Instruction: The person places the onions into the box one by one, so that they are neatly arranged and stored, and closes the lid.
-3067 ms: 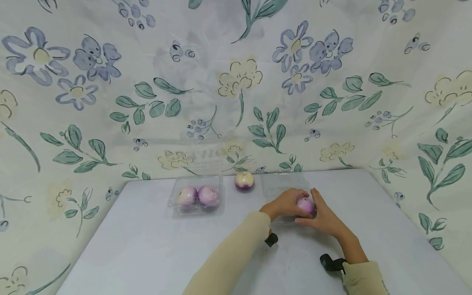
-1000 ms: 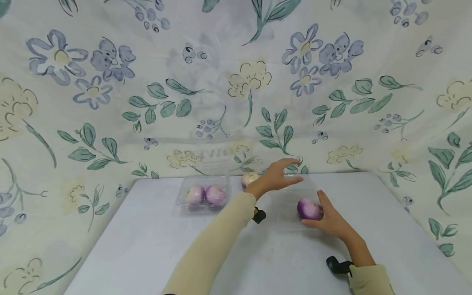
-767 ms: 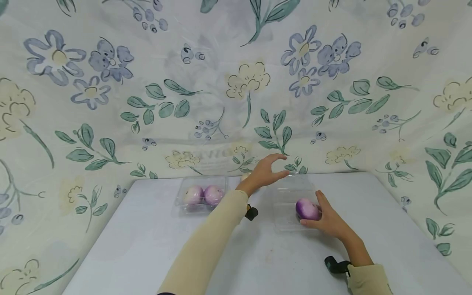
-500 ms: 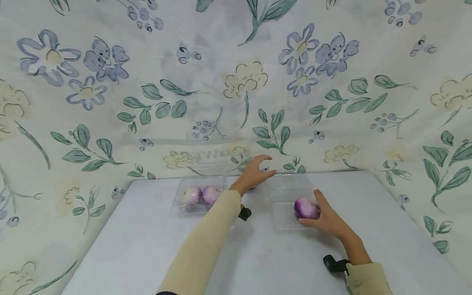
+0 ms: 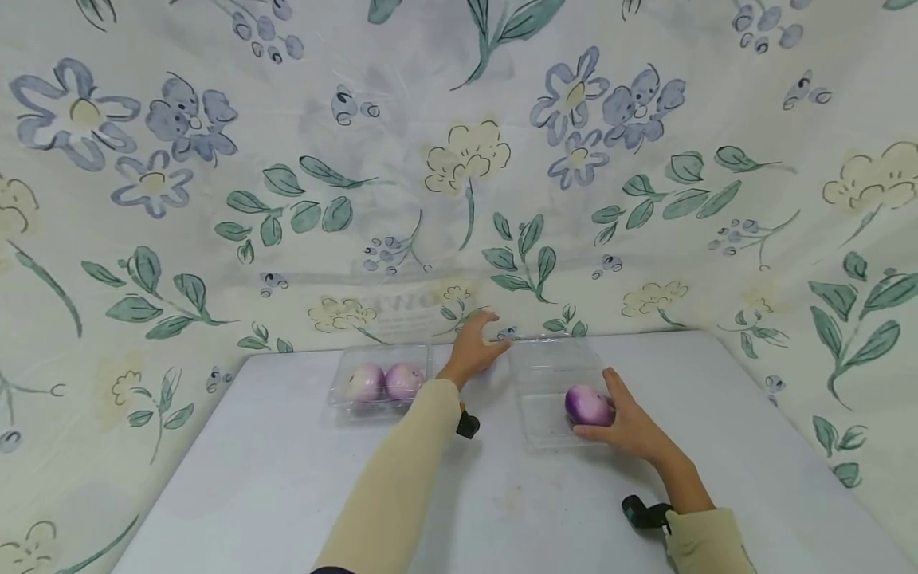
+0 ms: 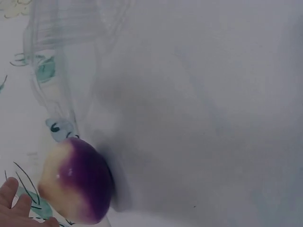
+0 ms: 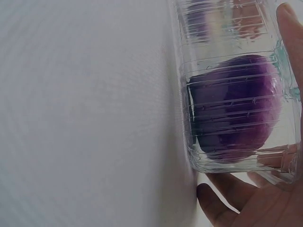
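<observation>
In the head view my left hand point(image 5: 472, 347) reaches toward the back of the table, thumb and fingers spread apart. A purple-and-cream onion point(image 6: 78, 182) stands close beside its fingertips in the left wrist view, with a gap between; in the head view the hand hides it. My right hand point(image 5: 631, 422) holds the right end of an open clear plastic box point(image 5: 545, 430), thumb on the near side and fingers round the outside. One purple onion point(image 5: 588, 405) sits inside at that end, seen through the ribbed wall in the right wrist view.
At the left, a second clear plastic box point(image 5: 380, 351) holds two pale purple onions point(image 5: 405, 382). The open box's lid point(image 5: 552, 351) lies back toward the floral cloth point(image 5: 459, 239) hanging behind the white table point(image 5: 272, 478).
Both hands were at the onion in the right box. My left hand then withdrew and swung left to the loose onion. The right hand stays at the box, with the onion resting in it.
</observation>
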A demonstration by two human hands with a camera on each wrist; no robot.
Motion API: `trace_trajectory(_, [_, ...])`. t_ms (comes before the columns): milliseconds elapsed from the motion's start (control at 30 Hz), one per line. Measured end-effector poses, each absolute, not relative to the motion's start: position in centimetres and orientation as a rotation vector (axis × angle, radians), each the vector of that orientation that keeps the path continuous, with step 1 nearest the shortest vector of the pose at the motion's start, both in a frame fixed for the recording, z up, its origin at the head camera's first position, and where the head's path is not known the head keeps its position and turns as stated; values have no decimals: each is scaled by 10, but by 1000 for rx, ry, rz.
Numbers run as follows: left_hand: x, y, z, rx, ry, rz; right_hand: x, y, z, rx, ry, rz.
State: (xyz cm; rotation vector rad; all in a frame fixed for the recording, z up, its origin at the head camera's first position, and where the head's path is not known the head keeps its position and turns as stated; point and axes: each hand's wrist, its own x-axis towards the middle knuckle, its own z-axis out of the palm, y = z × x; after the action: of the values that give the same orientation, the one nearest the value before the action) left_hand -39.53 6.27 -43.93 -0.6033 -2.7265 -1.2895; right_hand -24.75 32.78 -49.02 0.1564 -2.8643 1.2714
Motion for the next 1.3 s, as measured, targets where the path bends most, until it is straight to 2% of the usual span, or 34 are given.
trace_trajectory(533, [-397, 58, -457, -393, -2870, -1235, -247, 330, -492, 179, -2849, 1284])
trace_trajectory(1300, [-397, 51, -460, -496, -2813, -1263, -246, 329, -489, 148, -2875, 1262])
